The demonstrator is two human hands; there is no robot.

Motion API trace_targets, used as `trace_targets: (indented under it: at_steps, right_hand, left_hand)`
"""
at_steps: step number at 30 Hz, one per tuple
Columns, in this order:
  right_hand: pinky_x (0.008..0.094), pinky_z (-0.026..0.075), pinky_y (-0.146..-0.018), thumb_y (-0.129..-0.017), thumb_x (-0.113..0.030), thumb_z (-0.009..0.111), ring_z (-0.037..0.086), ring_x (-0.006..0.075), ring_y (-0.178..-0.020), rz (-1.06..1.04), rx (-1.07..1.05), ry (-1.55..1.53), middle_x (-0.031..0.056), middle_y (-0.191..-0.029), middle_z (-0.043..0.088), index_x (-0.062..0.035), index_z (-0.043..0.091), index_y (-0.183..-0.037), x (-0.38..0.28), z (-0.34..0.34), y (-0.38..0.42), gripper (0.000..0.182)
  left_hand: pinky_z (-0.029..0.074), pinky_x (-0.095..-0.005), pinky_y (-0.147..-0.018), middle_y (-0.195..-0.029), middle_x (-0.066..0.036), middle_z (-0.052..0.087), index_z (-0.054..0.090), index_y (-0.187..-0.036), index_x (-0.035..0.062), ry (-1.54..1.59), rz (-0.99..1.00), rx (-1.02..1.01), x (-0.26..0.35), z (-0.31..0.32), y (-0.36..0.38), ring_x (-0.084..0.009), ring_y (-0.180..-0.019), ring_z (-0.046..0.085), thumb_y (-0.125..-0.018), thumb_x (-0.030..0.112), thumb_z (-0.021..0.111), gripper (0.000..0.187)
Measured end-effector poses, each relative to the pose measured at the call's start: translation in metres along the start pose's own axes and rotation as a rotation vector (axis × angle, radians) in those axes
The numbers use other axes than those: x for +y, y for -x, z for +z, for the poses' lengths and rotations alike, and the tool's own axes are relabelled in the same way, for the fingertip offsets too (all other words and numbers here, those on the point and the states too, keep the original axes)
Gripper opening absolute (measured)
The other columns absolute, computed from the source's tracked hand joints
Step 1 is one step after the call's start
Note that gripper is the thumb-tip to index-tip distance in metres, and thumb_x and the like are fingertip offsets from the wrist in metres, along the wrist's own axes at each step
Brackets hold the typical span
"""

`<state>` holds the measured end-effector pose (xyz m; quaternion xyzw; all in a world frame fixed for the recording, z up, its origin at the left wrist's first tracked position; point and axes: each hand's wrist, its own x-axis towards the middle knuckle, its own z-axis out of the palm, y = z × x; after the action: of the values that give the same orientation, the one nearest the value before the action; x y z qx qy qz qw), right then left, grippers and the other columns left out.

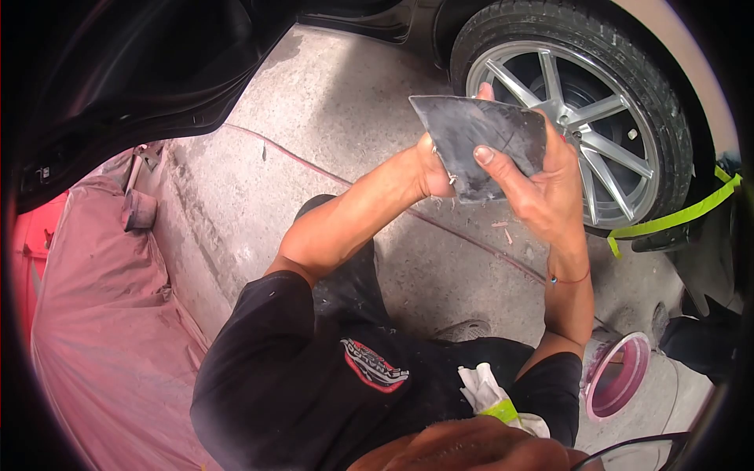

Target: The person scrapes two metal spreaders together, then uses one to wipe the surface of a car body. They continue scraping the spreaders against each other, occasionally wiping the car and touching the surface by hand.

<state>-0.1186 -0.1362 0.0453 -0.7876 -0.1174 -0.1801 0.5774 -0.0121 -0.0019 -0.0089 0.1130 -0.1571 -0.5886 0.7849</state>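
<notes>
Both my hands hold up a dark grey, roughly four-sided flat sheet (471, 141) with pale smudges and a pointed upper left corner. My left hand (433, 169) is at the sheet's left edge, its fingers mostly hidden behind it. My right hand (538, 184) grips the right side, with the thumb lying across the front face and the other fingers behind. The sheet is in front of the car wheel (577, 118), overlapping the left part of its silver rim in view.
An open dark car door (141, 102) spans the upper left. Pink sheeting (110, 290) lies at the left, near a small cup (140, 210). A hose (306, 163) crosses the floor. Yellow-green tape (683, 216) hangs by the wheel. A pink ring-shaped object (619, 377) is lower right.
</notes>
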Motion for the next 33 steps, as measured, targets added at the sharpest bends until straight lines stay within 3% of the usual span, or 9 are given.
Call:
trace_targets:
  at_steps: [3,10,15,18,20,25,27,31,33]
  right_hand:
    - [0.0279,0.051,-0.081,-0.085,-0.007,0.071,0.066,0.0152,-0.091,-0.191,0.181,-0.142,0.0102,-0.103,0.069,0.0029,0.06,-0.113,0.013,0.004,-0.006,0.031]
    - [0.0291,0.049,-0.086,-0.085,-0.005,0.07,0.063,0.0166,-0.094,-0.074,0.574,-0.321,0.0121,-0.108,0.065,0.005,0.056,-0.115,0.026,0.006,-0.015,0.035]
    - [0.0272,0.05,-0.084,-0.085,-0.004,0.071,0.063,0.0127,-0.092,-0.075,0.347,-0.187,0.0079,-0.103,0.069,0.0013,0.06,-0.113,0.026,0.008,-0.007,0.031]
    - [0.026,0.05,-0.083,-0.084,-0.004,0.072,0.064,0.0112,-0.092,-0.033,0.269,-0.183,0.0068,-0.101,0.07,0.0,0.061,-0.112,0.019,0.008,-0.004,0.03]
    - [0.0256,0.05,-0.082,-0.084,-0.004,0.072,0.064,0.0113,-0.091,-0.007,0.215,-0.185,0.0071,-0.101,0.07,0.0001,0.061,-0.113,0.016,0.008,-0.002,0.031]
    - [0.0253,0.05,-0.08,-0.083,-0.005,0.073,0.064,0.012,-0.09,0.015,0.072,-0.096,0.0087,-0.103,0.069,0.0019,0.06,-0.113,0.011,0.001,0.0,0.033]
    - [0.0265,0.051,-0.08,-0.083,-0.005,0.073,0.064,0.0132,-0.091,-0.141,0.372,-0.024,0.0101,-0.105,0.068,0.0039,0.058,-0.114,0.014,-0.005,-0.008,0.035]
    - [0.0294,0.048,-0.09,-0.086,-0.006,0.07,0.06,0.0156,-0.098,-0.143,0.706,-0.327,0.01,-0.108,0.064,0.0034,0.051,-0.121,0.029,-0.029,-0.022,0.041]
    - [0.029,0.048,-0.09,-0.087,-0.005,0.07,0.06,0.0151,-0.099,-0.146,0.725,-0.296,0.0099,-0.11,0.063,0.0032,0.051,-0.122,0.031,-0.028,-0.02,0.041]
  left_hand:
    - [0.054,-0.0406,-0.09,-0.122,-0.01,0.064,0.057,-0.127,0.0061,-0.006,0.223,-0.003,-0.002,0.01,0.007,-0.0258,-0.108,0.063,-0.097,0.054,0.045,0.057]
    - [0.049,-0.0447,-0.098,-0.127,-0.012,0.06,0.052,-0.132,0.0066,0.05,0.055,0.068,0.011,0.018,-0.002,-0.0269,-0.113,0.06,-0.096,0.056,0.046,0.061]
    - [0.046,-0.0455,-0.102,-0.129,-0.012,0.059,0.052,-0.133,0.008,-0.023,0.12,0.082,0.005,0.013,0.004,-0.0279,-0.115,0.059,-0.098,0.052,0.046,0.056]
    - [0.048,-0.0447,-0.1,-0.134,-0.009,0.056,0.05,-0.135,0.0097,-0.388,0.2,0.399,-0.002,0.02,0.008,-0.0265,-0.114,0.059,-0.096,0.055,0.047,0.06]
    - [0.044,-0.0462,-0.103,-0.132,-0.01,0.058,0.053,-0.134,0.0092,0.017,0.159,-0.079,0.002,-0.018,0.007,-0.0278,-0.119,0.056,-0.097,0.051,0.045,0.056]
    - [0.043,-0.0472,-0.104,-0.134,-0.012,0.056,0.052,-0.135,0.0084,0.035,0.137,-0.039,0.005,-0.022,0.01,-0.0297,-0.123,0.054,-0.097,0.053,0.046,0.059]
    - [0.041,-0.0478,-0.106,-0.136,-0.014,0.055,0.051,-0.136,0.0071,0.25,0.055,-0.132,0.009,-0.01,0.001,-0.0309,-0.125,0.052,-0.096,0.054,0.045,0.062]
    - [0.038,-0.0467,-0.11,-0.14,-0.012,0.05,0.038,-0.145,0.0055,-0.049,0.152,0.139,0.001,0.042,-0.004,-0.0285,-0.127,0.05,-0.095,0.064,0.036,0.076]
    - [0.03,-0.0605,-0.112,-0.152,-0.017,0.033,0.025,-0.151,0.0068,-0.352,0.216,0.119,0.001,0.041,-0.006,-0.0362,-0.137,0.037,-0.095,0.064,0.035,0.081]
